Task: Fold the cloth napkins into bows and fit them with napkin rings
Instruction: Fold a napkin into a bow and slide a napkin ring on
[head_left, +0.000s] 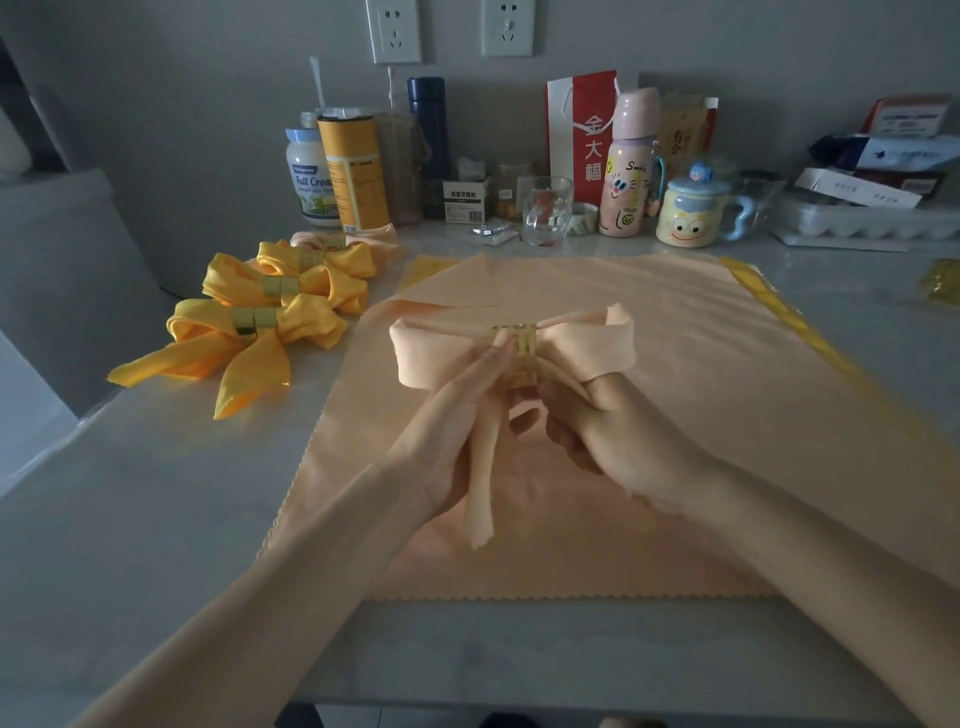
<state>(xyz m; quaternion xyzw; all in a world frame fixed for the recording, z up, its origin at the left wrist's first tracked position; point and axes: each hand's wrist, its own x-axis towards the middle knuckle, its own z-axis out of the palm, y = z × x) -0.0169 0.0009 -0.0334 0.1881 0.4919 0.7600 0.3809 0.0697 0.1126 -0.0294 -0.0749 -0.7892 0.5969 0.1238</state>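
Observation:
A peach napkin bow (441, 353) is held above a flat peach napkin (675, 467) spread on the table. A gold napkin ring (519, 358) sits round the bow's middle. My left hand (457, 431) pinches the bow beside the ring, and one tail hangs down past its palm. My right hand (618, 441) grips the gathered cloth under the ring from the right. Three yellow bows with gold rings (270, 317) lie at the left, with a peach bow (337, 241) behind them.
Jars, bottles, a glass (545, 210), a cartoon mug (691, 215) and an egg tray (862, 223) line the back of the grey table (156, 519). A yellow napkin edge (769, 296) shows under the flat peach one. Something gold (943, 283) lies at the right edge.

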